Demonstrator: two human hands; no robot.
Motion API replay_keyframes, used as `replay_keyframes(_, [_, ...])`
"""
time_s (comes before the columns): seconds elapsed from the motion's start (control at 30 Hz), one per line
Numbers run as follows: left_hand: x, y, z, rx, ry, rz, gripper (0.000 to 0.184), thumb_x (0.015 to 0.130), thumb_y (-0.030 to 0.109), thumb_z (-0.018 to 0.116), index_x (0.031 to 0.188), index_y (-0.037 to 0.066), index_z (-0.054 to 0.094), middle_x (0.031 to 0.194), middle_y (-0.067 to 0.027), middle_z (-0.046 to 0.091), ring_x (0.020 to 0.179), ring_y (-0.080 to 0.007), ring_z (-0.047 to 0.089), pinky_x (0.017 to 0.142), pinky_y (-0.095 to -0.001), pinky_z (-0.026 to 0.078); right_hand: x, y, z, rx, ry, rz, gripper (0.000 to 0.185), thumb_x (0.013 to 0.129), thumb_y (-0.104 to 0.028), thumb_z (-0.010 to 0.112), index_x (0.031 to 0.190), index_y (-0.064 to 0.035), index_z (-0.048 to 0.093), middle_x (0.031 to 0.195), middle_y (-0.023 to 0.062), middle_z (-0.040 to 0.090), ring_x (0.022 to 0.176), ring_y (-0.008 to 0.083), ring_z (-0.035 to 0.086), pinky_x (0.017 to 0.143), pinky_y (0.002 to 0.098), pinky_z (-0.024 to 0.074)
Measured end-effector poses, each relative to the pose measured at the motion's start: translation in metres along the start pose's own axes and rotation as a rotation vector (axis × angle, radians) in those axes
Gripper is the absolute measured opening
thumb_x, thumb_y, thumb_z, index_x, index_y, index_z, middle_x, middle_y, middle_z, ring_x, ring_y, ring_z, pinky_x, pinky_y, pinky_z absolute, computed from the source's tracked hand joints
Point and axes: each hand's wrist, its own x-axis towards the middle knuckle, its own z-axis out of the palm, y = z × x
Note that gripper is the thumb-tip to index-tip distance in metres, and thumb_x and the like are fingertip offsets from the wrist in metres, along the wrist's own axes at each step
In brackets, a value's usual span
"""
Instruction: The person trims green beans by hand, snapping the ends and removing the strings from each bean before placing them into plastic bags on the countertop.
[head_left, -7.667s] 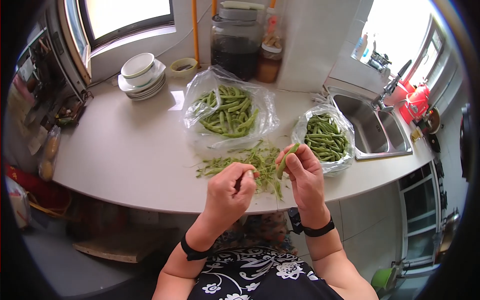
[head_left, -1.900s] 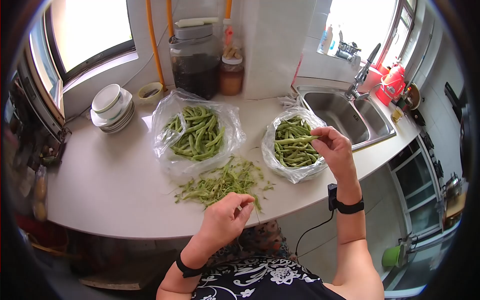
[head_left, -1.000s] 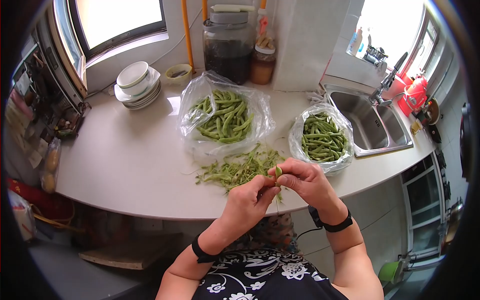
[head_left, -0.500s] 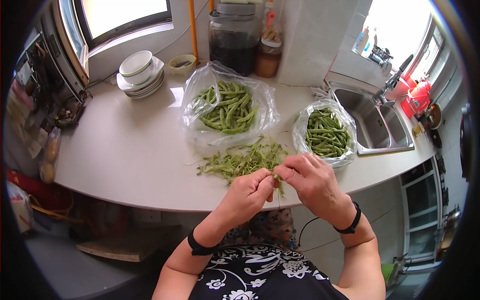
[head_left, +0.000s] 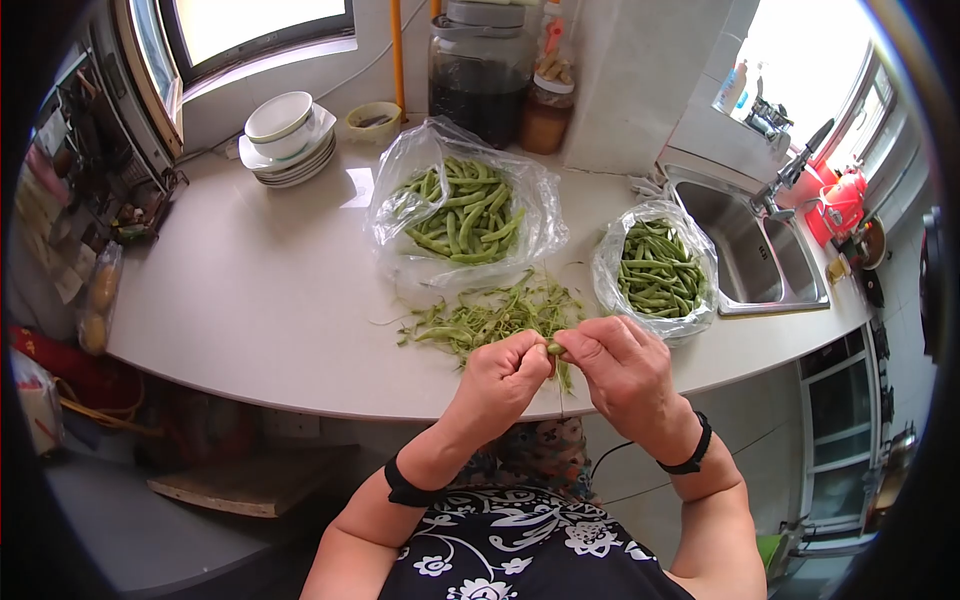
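A green bean pod [head_left: 556, 349] is pinched between my two hands at the counter's front edge, mostly covered by fingers. My left hand [head_left: 505, 375] is closed around one end, thumb on top. With thumb and fingertips, my right hand [head_left: 622, 367] grips the other end. Just beyond them lies a loose pile of green trimmings and strings [head_left: 490, 318]. Behind the pile, a clear plastic bag [head_left: 545, 225] stands open with many bean pods [head_left: 465, 215] inside. To the right, a second plastic bag [head_left: 607, 285] holds more green pods [head_left: 660, 270].
The white counter [head_left: 250, 300] carries stacked bowls and plates [head_left: 285, 140] at the back left and a small bowl [head_left: 374, 120]. Large jars [head_left: 480, 85] stand against the wall. A steel sink [head_left: 730, 240] is at the right, with a red kettle [head_left: 840, 205] beyond it.
My hands have shifted slightly, and more of the pod shows between the fingertips. The whole view has moved a little with my head. Both bags stay where they were.
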Motion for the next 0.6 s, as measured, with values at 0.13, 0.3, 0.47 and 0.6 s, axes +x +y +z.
replay_keyframes(0.13, [0.0,0.002,0.003,-0.202,-0.008,-0.128,0.023,0.104,0.014,0.046,0.087,0.006,0.059,0.065,0.0082,0.044,0.051,-0.0004,0.034,0.045,-0.0197,0.027,-0.005,0.001,0.009,0.094,0.039,0.066,0.029,0.075,0.0,0.074,0.104,-0.0032,0.072,0.093,0.0079,0.064,0.079,0.024,0.066,0.066,0.0337,0.055])
replay_keyframes(0.3, [0.0,0.02,0.007,-0.371,-0.007,-0.19,0.024,0.104,0.015,0.046,0.087,0.005,0.059,0.063,0.0072,0.042,0.05,-0.0011,0.031,0.043,-0.0203,0.024,-0.005,0.004,0.015,0.452,0.097,0.313,0.016,0.085,0.001,0.076,0.101,-0.0008,0.072,0.089,0.0092,0.066,0.073,0.0198,0.067,0.063,0.0286,0.0535])
replay_keyframes(0.47, [-0.003,0.023,0.0,-0.367,-0.013,-0.189,0.025,0.105,0.015,0.045,0.087,0.005,0.06,0.063,0.0071,0.046,0.051,-0.0002,0.035,0.047,-0.0199,0.027,-0.008,0.016,0.008,1.064,0.179,0.775,0.011,0.1,-0.006,0.065,0.108,0.0005,0.069,0.096,0.0035,0.07,0.075,0.008,0.063,0.07,0.0225,0.0537])
replay_keyframes(0.6, [-0.006,0.027,-0.007,-0.39,-0.005,-0.179,0.024,0.104,0.014,0.045,0.088,0.005,0.06,0.063,0.007,0.045,0.05,-0.0004,0.034,0.046,-0.0204,0.026,-0.012,0.03,0.0,1.229,0.275,0.824,0.02,0.104,-0.015,0.061,0.116,0.0011,0.065,0.099,0.0056,0.07,0.074,0.0082,0.064,0.074,0.0227,0.0555])
